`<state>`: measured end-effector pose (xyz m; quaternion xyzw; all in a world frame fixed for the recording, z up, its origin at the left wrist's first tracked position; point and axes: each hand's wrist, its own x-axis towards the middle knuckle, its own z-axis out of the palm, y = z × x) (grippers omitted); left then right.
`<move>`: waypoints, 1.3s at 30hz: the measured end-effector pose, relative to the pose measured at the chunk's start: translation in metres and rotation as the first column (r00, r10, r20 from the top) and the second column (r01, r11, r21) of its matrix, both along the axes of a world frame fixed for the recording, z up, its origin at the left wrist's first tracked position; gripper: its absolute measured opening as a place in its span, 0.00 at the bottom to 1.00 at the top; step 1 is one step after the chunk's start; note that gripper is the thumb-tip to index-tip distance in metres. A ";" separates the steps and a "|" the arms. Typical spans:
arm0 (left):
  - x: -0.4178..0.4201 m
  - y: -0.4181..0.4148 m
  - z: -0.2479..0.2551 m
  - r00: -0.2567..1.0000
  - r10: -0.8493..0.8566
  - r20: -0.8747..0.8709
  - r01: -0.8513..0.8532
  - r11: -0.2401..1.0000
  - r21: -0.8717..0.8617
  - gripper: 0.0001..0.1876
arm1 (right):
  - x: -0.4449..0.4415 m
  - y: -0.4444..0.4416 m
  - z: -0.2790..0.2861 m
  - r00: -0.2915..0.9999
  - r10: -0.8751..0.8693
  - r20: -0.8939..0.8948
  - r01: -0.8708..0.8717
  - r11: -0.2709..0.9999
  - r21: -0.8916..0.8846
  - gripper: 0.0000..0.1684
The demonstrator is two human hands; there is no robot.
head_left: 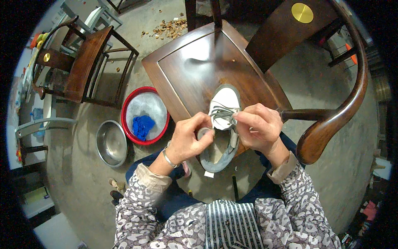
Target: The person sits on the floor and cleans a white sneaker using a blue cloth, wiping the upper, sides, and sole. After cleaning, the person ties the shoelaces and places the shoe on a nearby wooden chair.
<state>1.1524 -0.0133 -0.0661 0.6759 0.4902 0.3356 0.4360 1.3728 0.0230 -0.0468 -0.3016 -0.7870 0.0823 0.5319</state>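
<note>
A white canvas sneaker [225,97] with a grey rim and lining rests on the seat of a dark wooden chair [192,71], toe pointing away from me. Grey shoelaces [221,111] cross loosely over its front. My left hand [192,134] grips the left edge of the shoe opening between thumb and fingers. On the other side, my right hand [260,127] pinches the lace near the right eyelets. My fingers partly cover both sides of the shoe. Its heel extends past the near edge of the seat.
Left of the seat, a red-rimmed basin [124,107] holds sudsy water and a blue cloth [143,127]. A metal bowl [111,143] stands beside it. The chair's curved armrest [329,137] juts out at my right. Another wooden chair [88,62] stands farther left. Brown scraps [169,28] litter the floor.
</note>
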 end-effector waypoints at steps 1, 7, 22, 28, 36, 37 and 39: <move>-0.001 -0.003 -0.002 0.998 0.056 0.027 -0.057 0.998 0.034 0.12 | 0.001 0.000 0.000 1.000 -0.017 0.012 0.017 1.000 0.017 0.19; -0.007 -0.009 0.003 0.967 0.174 0.185 -0.153 0.981 -0.122 0.08 | 0.016 0.009 -0.005 0.984 -0.173 0.050 0.168 0.982 0.092 0.19; -0.024 -0.005 0.015 0.997 -0.033 0.063 0.045 0.978 -0.202 0.23 | 0.001 -0.003 -0.013 0.751 0.643 -0.147 -0.445 0.330 -0.832 0.08; -0.021 -0.004 0.013 0.993 -0.006 -0.114 0.003 0.999 -0.033 0.19 | 0.001 -0.002 -0.015 0.725 0.672 -0.148 -0.458 0.311 -0.833 0.08; -0.003 0.013 0.020 0.900 -0.290 -0.324 0.335 0.938 0.092 0.17 | -0.004 0.006 -0.016 0.785 0.374 -0.494 -0.611 0.335 -0.717 0.08; -0.003 0.014 0.018 0.899 -0.293 -0.326 0.346 0.931 0.118 0.18 | -0.003 0.009 -0.019 0.789 0.323 -0.523 -0.608 0.286 -0.741 0.08; -0.006 0.014 0.022 0.895 -0.313 -0.317 0.364 0.924 0.115 0.19 | -0.003 0.013 -0.025 0.777 0.264 -0.572 -0.626 0.231 -0.744 0.09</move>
